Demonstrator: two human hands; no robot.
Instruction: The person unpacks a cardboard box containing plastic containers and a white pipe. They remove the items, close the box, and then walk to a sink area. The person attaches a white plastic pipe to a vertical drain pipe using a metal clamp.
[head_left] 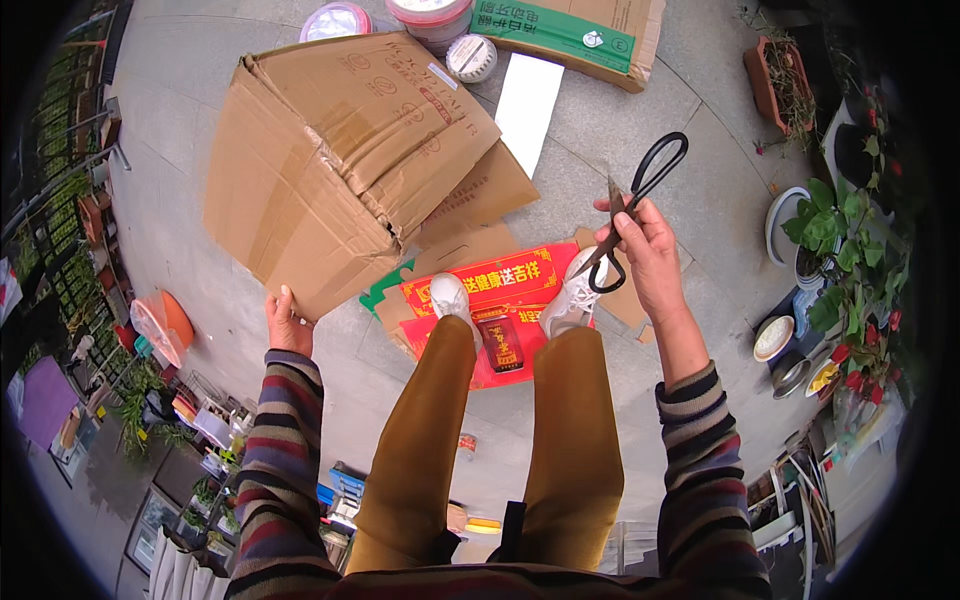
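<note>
brown cardboard box (335, 165) lies tilted on paved floor (180, 90), front-left of feet. left hand (287, 325) fingers grip its near bottom edge. right hand (648, 250) fingers clenched on black scissors (640, 195), right of box, raised, apart. advice: steady box, keep blades away from left hand.

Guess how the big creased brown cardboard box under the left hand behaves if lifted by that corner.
The big creased brown cardboard box probably flexes: its panels are dented and a flap hangs loose. Likely light, since the left hand alone props it tilted. It may tip back if released.
</note>
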